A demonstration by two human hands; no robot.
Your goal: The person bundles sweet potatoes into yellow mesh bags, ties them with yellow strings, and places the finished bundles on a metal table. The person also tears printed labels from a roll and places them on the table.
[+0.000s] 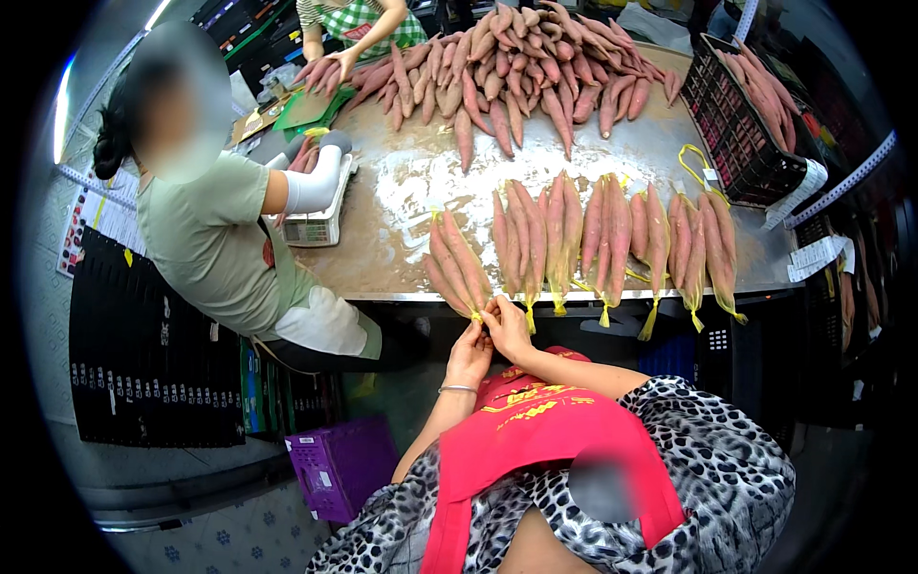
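Note:
My left hand (467,359) and my right hand (507,330) meet at the table's front edge, fingers pinched on the gathered lower end of a yellow mesh bag of long pinkish sweet potatoes (457,263). The finest detail at my fingertips is hidden. To the right of this bag, several similar filled net bags (608,239) lie in a row on the metal table (378,273), their tails toward the front edge. A white powdery patch (421,167) spreads behind them.
Loose sweet potatoes (516,67) are piled at the back. A black crate (717,124) stands at right. A co-worker in light green (201,220) stands left by a scale (311,230); another person (373,29) handles potatoes behind. A purple crate (335,464) is on the floor.

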